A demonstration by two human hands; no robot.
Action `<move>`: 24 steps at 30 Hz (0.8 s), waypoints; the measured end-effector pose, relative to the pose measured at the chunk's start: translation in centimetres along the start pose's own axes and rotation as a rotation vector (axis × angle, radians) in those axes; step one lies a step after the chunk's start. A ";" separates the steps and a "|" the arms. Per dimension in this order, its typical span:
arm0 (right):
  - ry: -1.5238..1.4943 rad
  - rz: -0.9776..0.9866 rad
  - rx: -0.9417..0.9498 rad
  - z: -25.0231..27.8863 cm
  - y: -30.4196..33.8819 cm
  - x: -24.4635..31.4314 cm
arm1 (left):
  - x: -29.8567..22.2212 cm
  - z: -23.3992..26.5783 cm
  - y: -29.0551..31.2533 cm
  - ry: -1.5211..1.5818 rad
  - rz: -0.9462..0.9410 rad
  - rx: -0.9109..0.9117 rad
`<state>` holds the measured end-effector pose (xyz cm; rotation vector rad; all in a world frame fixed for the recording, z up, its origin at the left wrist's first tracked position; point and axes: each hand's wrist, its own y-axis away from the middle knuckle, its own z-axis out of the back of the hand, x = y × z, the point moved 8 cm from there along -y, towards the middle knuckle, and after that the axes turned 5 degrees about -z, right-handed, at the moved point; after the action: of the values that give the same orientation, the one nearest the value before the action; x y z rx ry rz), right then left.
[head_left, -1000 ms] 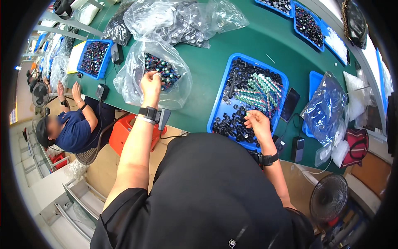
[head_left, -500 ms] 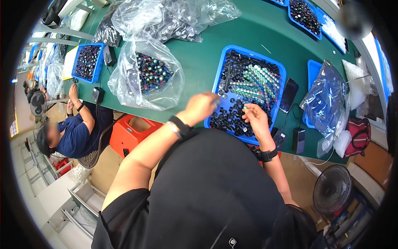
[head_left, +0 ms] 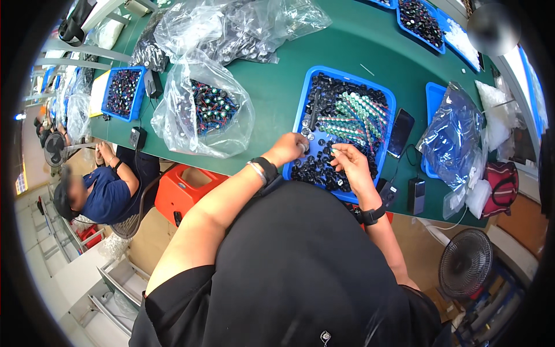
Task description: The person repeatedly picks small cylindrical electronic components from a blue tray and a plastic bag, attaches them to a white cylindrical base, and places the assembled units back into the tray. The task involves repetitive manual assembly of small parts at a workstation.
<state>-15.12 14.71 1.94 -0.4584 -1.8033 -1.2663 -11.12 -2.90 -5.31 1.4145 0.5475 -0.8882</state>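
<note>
A blue tray lies in front of me, holding many small black round caps and rows of small pale-green round pieces with red wires. My left hand is over the tray's left edge, fingers closed; a small silvery round thing shows at the fingertips, too unclear to name. Over the near part of the tray, my right hand pinches a tiny pale-green piece between thumb and forefinger. A dark ribbed bar lies among the caps.
An open clear bag of wired parts lies left of the tray. Right of it are a phone, a power bank and a bagged blue tray. A red stool and a seated co-worker are at left.
My left hand has turned and come to rest at the tray's left edge. My right hand has shifted slightly left, still pinching the tiny piece. The co-worker's hands have come together lower down.
</note>
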 end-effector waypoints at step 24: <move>-0.103 0.108 0.115 -3.6 0.9 4.3 | -9.7 0.7 7.1 0.619 -0.222 0.086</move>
<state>-15.34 11.14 6.33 -0.5569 -1.8999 -1.0762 -11.22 -2.13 6.70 1.7334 1.1609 -0.6373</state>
